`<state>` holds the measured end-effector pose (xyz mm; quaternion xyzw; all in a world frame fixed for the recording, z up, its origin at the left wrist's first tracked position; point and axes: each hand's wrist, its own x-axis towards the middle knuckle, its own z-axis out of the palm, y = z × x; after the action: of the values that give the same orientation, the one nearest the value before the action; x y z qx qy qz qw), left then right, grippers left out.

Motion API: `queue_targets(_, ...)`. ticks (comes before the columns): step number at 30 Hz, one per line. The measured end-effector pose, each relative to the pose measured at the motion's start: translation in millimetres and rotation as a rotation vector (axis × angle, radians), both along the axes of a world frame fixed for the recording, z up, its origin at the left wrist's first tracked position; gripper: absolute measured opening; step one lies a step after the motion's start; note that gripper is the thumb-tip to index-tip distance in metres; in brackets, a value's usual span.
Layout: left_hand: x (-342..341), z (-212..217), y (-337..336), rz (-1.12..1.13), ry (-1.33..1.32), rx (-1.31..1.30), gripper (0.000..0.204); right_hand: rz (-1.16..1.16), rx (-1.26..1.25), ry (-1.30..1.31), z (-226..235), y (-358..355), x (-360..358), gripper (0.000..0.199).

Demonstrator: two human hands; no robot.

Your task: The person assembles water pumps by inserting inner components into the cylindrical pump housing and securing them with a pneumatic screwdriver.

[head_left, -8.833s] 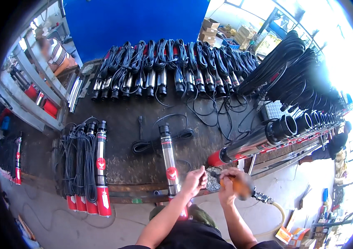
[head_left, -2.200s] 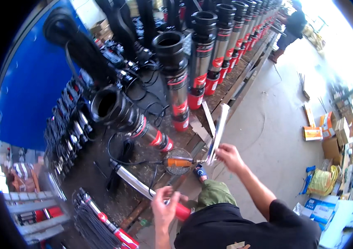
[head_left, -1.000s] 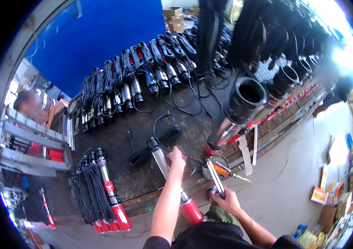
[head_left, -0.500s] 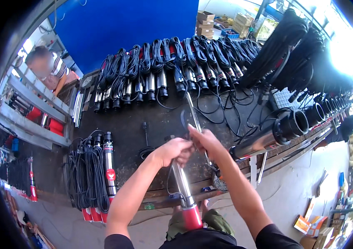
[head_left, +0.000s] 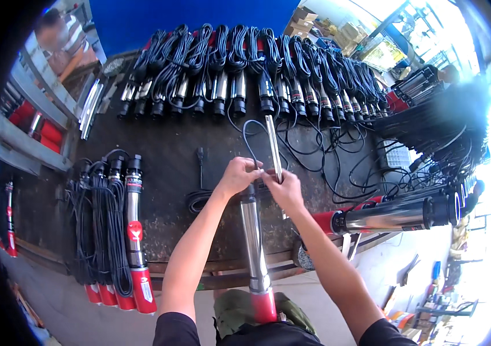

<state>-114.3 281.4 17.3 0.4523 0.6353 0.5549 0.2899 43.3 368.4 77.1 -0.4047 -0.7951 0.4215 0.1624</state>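
Note:
A slim silver submersible pump (head_left: 251,228) with a red end slopes from the bench edge towards my lap. My left hand (head_left: 238,176) is closed above its dark top fitting, pinching a thin black cable (head_left: 245,134) that loops up from the fingers. Close beside it, my right hand (head_left: 284,189) is closed around a long silver metal strip (head_left: 272,138), which sticks out above and below the fist. The fingertips of both hands nearly meet at the cable. Part of the cable and the pump's top are hidden by my hands.
Pumps with coiled cables (head_left: 238,49) line the back of the bench. More pumps (head_left: 134,202) stand at the left, and larger steel pumps (head_left: 384,216) lie at the right. A black coiled cable (head_left: 199,200) rests left of my hands. Another person (head_left: 64,43) sits far left.
The view has shifted. My fingers have moved from being bunched together to a spread pinch along the cable, and the right hand now wraps the metal strip. The cable loop shows more clearly.

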Motion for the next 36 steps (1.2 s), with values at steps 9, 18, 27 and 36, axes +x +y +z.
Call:
queue_targets(9, 18.5, -10.2, -0.7, 0.207, -0.130, -0.055, 0.032, 0.042, -0.114, -0.087, -2.7, -16.6, -9.1, 0.027)
queue_targets(18, 25.0, -34.6, 5.7, 0.395, -0.429, 0.084, 0.024, 0.130, 0.218, -0.105, -21.0, -58.7, 14.6, 0.044)
queue_targets(27, 20.2, -30.0, 1.6, 0.404, -0.453, -0.059, 0.027, -0.071, -0.231, 0.004, -27.6, -105.5, 114.9, 0.045)
queue_targets(36, 24.1, -19.4, 4.5, 0.406, -0.443, -0.091, 0.029, 0.018, 0.134, -0.218, -27.1, -158.8, 131.7, 0.049)
